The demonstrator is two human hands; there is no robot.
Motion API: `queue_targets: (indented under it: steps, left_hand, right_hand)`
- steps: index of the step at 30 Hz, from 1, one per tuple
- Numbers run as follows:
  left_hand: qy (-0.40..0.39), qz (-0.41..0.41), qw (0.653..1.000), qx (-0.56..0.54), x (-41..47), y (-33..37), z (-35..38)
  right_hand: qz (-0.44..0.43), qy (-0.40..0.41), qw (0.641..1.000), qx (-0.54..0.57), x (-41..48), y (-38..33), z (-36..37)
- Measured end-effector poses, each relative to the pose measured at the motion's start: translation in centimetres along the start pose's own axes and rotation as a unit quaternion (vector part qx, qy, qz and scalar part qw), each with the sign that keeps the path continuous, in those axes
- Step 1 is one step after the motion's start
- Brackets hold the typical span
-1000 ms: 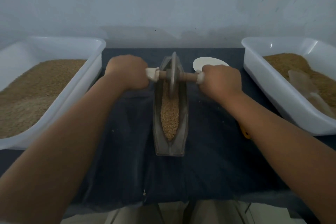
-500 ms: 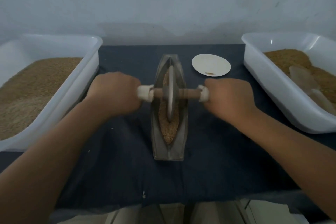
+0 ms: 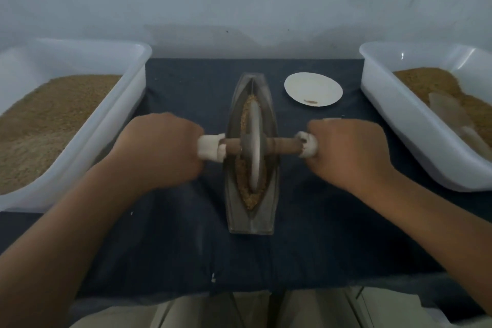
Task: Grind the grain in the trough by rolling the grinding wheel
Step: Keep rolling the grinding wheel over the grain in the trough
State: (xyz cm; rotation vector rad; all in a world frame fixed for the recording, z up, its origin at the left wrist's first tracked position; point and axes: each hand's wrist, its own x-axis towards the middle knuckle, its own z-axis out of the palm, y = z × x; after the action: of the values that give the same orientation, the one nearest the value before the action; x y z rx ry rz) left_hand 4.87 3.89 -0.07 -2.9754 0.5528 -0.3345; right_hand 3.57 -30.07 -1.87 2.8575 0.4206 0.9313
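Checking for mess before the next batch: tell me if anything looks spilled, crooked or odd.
Nothing serious. The trough sits straight on the dark cloth with its grain inside. Only small things: a few brown bits on the white plate, and a white speck near the cloth's front edge.

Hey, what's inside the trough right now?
Brownish grain lines the trough, with the grinding wheel standing upright in it. Whatever lies directly under the wheel is covered.
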Motion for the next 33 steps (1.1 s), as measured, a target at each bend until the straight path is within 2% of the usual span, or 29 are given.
queue_targets:
  steps: [4, 6, 9, 12, 15, 18, 24, 29, 33]
  left_hand:
    - [-0.053, -0.019, 0.998, 0.007, 4.8, 0.1, -0.7]
    - [-0.054, -0.048, 0.997, 0.007, 8.1, 0.0, -1.0]
    - [-0.036, -0.050, 0.998, 0.023, 10.2, 0.1, -1.2]
    - [-0.055, -0.036, 0.998, 0.013, 8.8, 0.5, -1.6]
    - [-0.101, -0.021, 0.995, -0.020, 4.4, 0.3, -1.4]
    - [-0.094, -0.018, 0.994, -0.058, 0.6, 0.3, -0.9]
    - [-0.097, -0.055, 0.991, -0.079, 5.2, 0.0, 0.0]
    - [-0.090, -0.089, 0.986, -0.111, 8.1, -0.1, 0.7]
    - [-0.142, -0.064, 0.979, -0.128, 5.3, 0.1, 0.4]
  right_hand:
    - [0.032, -0.019, 0.999, 0.004, 3.0, 0.4, 2.7]
    - [0.049, -0.028, 0.998, 0.008, 5.7, 0.6, 4.2]
    - [0.066, -0.036, 0.997, 0.028, 7.7, 0.9, 5.1]
    - [0.070, -0.051, 0.996, 0.020, 5.9, 0.6, 4.3]
    - [0.017, -0.015, 1.000, -0.010, 2.4, 0.4, 1.7]
    - [-0.031, 0.017, 0.999, -0.010, 0.3, 0.2, -0.5]
    - [-0.014, 0.028, 0.999, -0.007, 5.3, 0.2, 1.6]
    - [-0.002, -0.030, 0.999, -0.030, 9.5, 0.6, 2.8]
    - [-0.021, 0.023, 1.000, -0.004, 6.5, 0.6, 1.8]
